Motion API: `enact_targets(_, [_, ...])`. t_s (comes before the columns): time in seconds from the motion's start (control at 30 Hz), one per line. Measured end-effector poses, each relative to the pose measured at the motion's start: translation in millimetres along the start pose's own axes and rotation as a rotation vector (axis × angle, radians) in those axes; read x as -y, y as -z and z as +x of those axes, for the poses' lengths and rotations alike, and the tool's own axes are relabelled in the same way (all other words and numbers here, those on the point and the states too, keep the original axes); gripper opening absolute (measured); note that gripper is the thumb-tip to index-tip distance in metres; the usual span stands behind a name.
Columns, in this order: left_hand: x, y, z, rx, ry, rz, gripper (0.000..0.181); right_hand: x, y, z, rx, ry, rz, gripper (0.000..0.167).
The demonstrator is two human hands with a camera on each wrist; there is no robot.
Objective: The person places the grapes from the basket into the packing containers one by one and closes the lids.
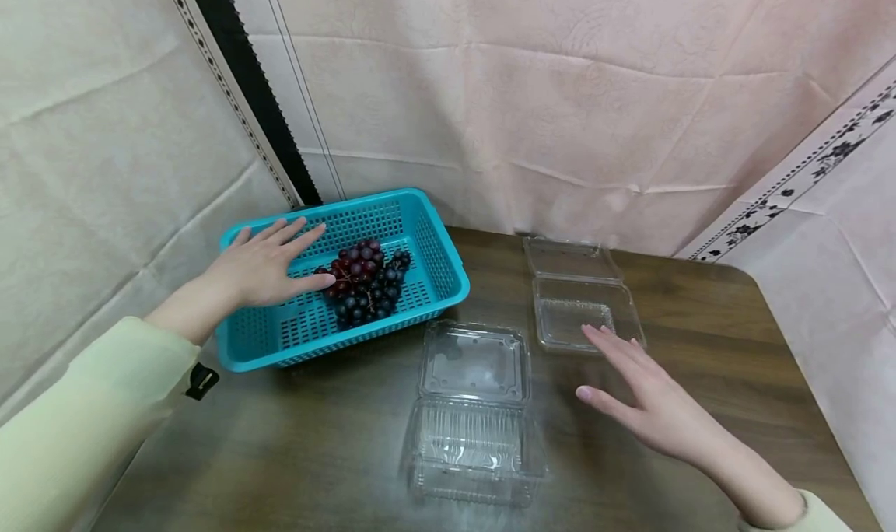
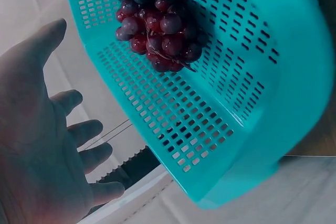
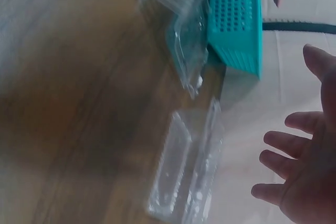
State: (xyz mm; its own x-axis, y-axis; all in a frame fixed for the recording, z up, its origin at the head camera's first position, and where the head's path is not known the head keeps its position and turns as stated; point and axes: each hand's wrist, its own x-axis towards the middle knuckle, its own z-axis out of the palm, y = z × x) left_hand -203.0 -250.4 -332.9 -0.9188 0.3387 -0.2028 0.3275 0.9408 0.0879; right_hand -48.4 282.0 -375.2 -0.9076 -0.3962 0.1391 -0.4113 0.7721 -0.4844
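Note:
My left hand [image 1: 262, 271] is spread above the left part of a turquoise perforated basket [image 1: 448, 271]. In the left wrist view its fingers stand apart and hold nothing. Inside the basket lie a bunch of red grapes [image 1: 360, 260] and a bunch of dark grapes [image 1: 381, 295], touching each other. My right hand [image 1: 654, 404] hovers over the table with fingers extended, its palm free of any object. Nearest to it is a clear plastic clamshell box [image 1: 577, 310], lid folded back. A second, deeper clear clamshell [image 1: 476, 435] stands open in front of the basket.
A brown wooden table [image 1: 707, 314] carries everything. Pale cloth [image 1: 560, 112] hangs behind it and at both sides, with a black strip [image 1: 255, 81] at the back left. A small black object [image 1: 201, 381] shows beside the left sleeve.

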Motion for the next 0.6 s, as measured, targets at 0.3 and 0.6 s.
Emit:
enact_targets(0.3, [-4.1, -0.8, 10.7, 0.023, -0.015, -0.001, 0.102, 9.7, -18.9, 2.1, 0.041, -0.026, 0.025, 0.072])
enact_targets(0.6, [-6.6, -0.8, 17.0, 0.055, -0.021, 0.002, 0.101, 13.9, -32.3, -0.2, 0.074, -0.003, 0.144, 0.063])
